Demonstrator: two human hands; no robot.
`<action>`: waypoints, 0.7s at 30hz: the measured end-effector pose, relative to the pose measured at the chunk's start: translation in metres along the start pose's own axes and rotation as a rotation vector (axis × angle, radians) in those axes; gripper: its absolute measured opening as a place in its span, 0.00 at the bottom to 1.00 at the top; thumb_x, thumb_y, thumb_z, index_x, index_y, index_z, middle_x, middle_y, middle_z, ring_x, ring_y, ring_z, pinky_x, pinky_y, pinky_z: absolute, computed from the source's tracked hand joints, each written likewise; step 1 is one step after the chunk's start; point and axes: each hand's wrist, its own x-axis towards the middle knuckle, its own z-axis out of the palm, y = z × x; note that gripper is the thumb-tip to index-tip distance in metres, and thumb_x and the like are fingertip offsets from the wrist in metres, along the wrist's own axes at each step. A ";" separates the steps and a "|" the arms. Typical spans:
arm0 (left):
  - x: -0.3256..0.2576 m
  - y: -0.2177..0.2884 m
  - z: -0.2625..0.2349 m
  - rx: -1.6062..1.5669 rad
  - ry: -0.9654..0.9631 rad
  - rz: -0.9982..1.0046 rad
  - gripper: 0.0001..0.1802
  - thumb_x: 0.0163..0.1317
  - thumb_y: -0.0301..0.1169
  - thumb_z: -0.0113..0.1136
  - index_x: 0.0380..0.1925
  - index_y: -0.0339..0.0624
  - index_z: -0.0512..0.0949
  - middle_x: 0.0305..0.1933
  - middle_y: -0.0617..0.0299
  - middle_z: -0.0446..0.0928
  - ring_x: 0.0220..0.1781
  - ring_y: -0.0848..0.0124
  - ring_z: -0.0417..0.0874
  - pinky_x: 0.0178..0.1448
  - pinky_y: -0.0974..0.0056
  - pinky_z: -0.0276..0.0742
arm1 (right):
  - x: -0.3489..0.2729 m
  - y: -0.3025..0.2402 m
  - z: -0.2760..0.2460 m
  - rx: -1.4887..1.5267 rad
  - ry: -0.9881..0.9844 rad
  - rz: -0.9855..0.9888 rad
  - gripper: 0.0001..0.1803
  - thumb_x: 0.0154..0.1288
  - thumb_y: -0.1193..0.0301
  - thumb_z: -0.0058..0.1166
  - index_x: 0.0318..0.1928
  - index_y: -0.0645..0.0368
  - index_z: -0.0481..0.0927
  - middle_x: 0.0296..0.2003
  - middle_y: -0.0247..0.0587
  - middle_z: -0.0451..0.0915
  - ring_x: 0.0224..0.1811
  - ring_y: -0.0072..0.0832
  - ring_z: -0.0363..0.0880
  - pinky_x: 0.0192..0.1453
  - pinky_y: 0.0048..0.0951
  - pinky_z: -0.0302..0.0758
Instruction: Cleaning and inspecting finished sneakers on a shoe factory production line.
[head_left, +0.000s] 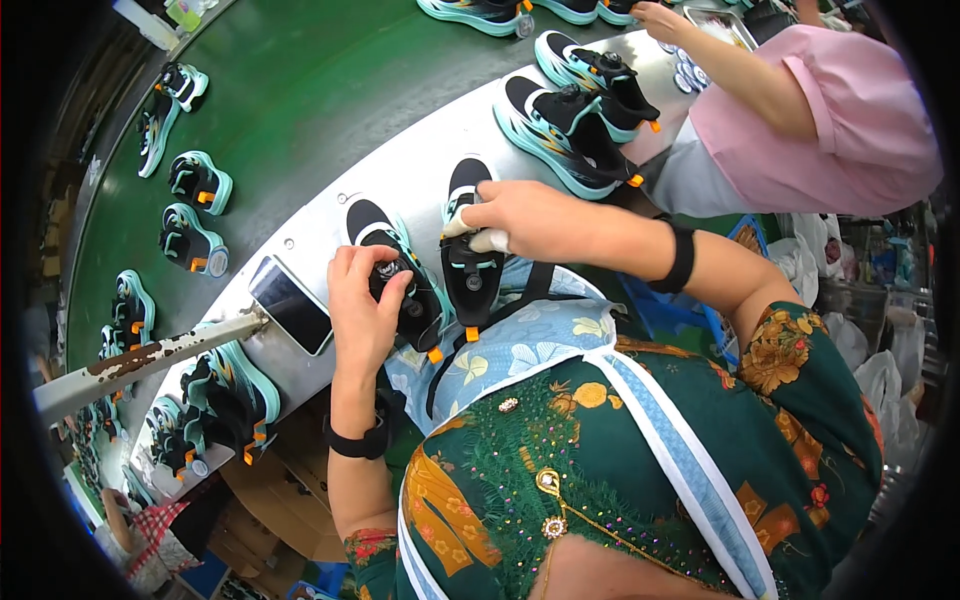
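Two black sneakers with mint soles and orange heel tabs lie side by side at the metal table's near edge, toes pointing away from me. My left hand (366, 300) curls its fingers and thumb round the dark dial at the ankle of the left sneaker (368, 220). Over the right sneaker (470, 285) reaches my right hand (515, 215), its fingers bent onto the upper near the tongue. Pale coverings wrap some of its fingertips. What lies under those fingertips is partly hidden.
A phone (290, 304) lies left of my left hand, by a worn metal bar (150, 362). More sneakers (560, 135) stand to the right, beside a co-worker in a pink top (850, 120). A green conveyor belt (300, 110) carrying shoes runs beyond the metal table (425, 135).
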 end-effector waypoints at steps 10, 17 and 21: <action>0.012 -0.003 0.000 -0.120 -0.203 0.001 0.29 0.54 0.22 0.57 0.59 0.41 0.71 0.42 0.64 0.71 0.44 0.74 0.72 0.45 0.71 0.69 | -0.012 -0.008 -0.007 -0.084 0.055 0.004 0.14 0.60 0.62 0.57 0.42 0.57 0.78 0.29 0.45 0.74 0.35 0.45 0.77 0.38 0.43 0.72; 0.015 -0.014 -0.010 -0.586 -0.390 -0.095 0.24 0.54 0.24 0.59 0.54 0.42 0.75 0.46 0.63 0.75 0.45 0.75 0.73 0.44 0.72 0.65 | -0.017 -0.002 -0.018 0.100 -0.006 0.082 0.18 0.58 0.55 0.59 0.39 0.56 0.77 0.28 0.45 0.75 0.31 0.47 0.77 0.34 0.45 0.72; 0.019 -0.009 -0.003 -0.167 -0.386 -0.082 0.24 0.55 0.24 0.58 0.55 0.40 0.74 0.49 0.62 0.76 0.47 0.75 0.73 0.46 0.72 0.66 | -0.028 -0.007 0.000 -0.149 0.154 0.086 0.18 0.58 0.56 0.59 0.38 0.57 0.76 0.28 0.45 0.75 0.31 0.46 0.77 0.34 0.43 0.72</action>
